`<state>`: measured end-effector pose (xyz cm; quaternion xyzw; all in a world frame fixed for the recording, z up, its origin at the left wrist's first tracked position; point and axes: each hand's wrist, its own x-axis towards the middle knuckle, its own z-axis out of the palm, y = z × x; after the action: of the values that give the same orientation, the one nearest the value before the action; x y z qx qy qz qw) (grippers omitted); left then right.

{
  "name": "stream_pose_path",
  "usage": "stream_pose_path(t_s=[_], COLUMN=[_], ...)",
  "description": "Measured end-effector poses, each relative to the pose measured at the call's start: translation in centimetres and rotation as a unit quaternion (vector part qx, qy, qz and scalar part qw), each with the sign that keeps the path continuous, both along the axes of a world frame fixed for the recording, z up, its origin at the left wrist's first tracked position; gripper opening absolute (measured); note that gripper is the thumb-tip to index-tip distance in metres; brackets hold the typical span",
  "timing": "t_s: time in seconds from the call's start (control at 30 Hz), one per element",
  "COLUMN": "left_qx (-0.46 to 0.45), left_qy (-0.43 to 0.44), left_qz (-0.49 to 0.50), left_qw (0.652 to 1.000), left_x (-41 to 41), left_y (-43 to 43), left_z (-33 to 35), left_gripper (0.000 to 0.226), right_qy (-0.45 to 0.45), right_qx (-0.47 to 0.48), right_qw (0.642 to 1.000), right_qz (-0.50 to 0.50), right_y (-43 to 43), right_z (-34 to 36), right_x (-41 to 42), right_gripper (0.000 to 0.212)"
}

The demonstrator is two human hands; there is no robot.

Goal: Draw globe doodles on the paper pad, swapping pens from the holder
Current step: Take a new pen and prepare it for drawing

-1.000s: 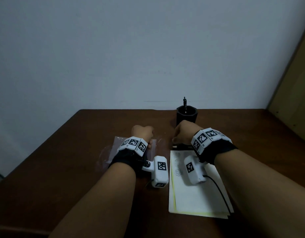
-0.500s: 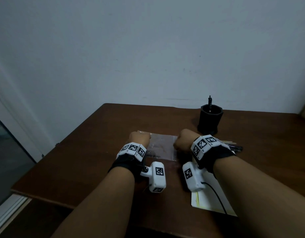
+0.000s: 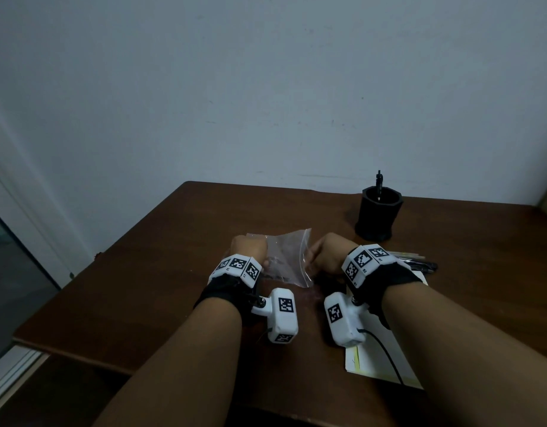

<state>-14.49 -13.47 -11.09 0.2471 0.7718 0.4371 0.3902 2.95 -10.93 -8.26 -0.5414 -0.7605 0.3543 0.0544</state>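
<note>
A clear plastic zip bag (image 3: 289,255) lies on the brown table between my hands, its right edge raised. My left hand (image 3: 249,248) is curled on the bag's left edge and my right hand (image 3: 326,257) is curled on its right edge; the fingers are hidden behind the hands. The black pen holder (image 3: 378,217) stands further back on the right with one dark pen (image 3: 379,180) upright in it. The white paper pad (image 3: 377,355) lies under my right forearm, mostly covered. Several pens (image 3: 418,264) lie flat beyond the pad's top edge.
The table (image 3: 142,288) ends at the left and front edges near my left arm. A pale wall stands behind it. White tracker boxes hang from both wrist bands, the right one with a black cable across the pad.
The view has swung left. My right hand has left the pad's top edge and now sits at the bag's right side, which has lifted off the table.
</note>
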Motion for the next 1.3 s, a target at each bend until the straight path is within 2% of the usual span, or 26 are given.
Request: stream_pose_path(t_s=[0.13,0.27,0.37,0.5,0.57,0.7,0.83,1.0,1.1,1.23,1.3], left_qx=[0.012,0.025,0.036,0.043,0.055,0.071,0.074,0.078,0.079,0.078,0.078], left_qy=[0.003,-0.01,-0.029,-0.068,-0.082,-0.087,-0.093,-0.108,-0.115,-0.133,-0.131], left_qz=[0.002,-0.001,0.007,0.014,0.025,0.038,0.043,0.042,0.04,0.035,0.032], left_qw=[1.0,1.0,0.999,0.997,0.995,0.993,0.992,0.99,0.989,0.987,0.988], left_x=[-0.1,-0.6,-0.7,-1.1,-1.2,-1.2,-1.2,-1.2,-1.3,-1.5,-1.4], left_y=[-0.4,-0.5,-0.1,-0.2,-0.3,-0.4,-0.4,-0.4,-0.5,-0.6,-0.8], left_z=[0.2,-0.1,-0.4,-0.5,-0.6,-0.5,-0.5,-0.5,-0.4,-0.2,-0.2], left_gripper=[0.018,0.023,0.018,0.015,0.015,0.018,0.016,0.017,0.015,0.013,0.013], right_qy=[-0.028,-0.035,-0.007,0.095,0.104,0.078,-0.007,-0.054,-0.058,-0.051,-0.055], right_qx=[-0.004,-0.003,-0.02,-0.061,-0.068,-0.085,-0.069,-0.048,-0.029,-0.022,-0.026], right_qw=[0.999,0.999,0.999,0.993,0.992,0.993,0.997,0.997,0.997,0.998,0.997], right_qz=[0.028,0.037,0.033,0.02,0.008,-0.006,0.014,0.03,0.034,0.042,0.048], right_y=[-0.4,-0.7,-0.9,-1.3,-1.4,-1.5,-1.9,-2.1,-1.8,-1.6,-1.5], right_z=[0.1,0.3,0.4,0.2,0.2,0.1,0.5,0.4,0.0,-0.4,-0.6], right_x=[-0.4,-0.9,-1.1,-0.8,-0.8,-0.9,-1.3,-1.9,-2.2,-2.4,-2.4], right_gripper=[0.021,0.017,0.009,0.024,0.027,0.035,0.02,0.034,0.035,0.047,0.041])
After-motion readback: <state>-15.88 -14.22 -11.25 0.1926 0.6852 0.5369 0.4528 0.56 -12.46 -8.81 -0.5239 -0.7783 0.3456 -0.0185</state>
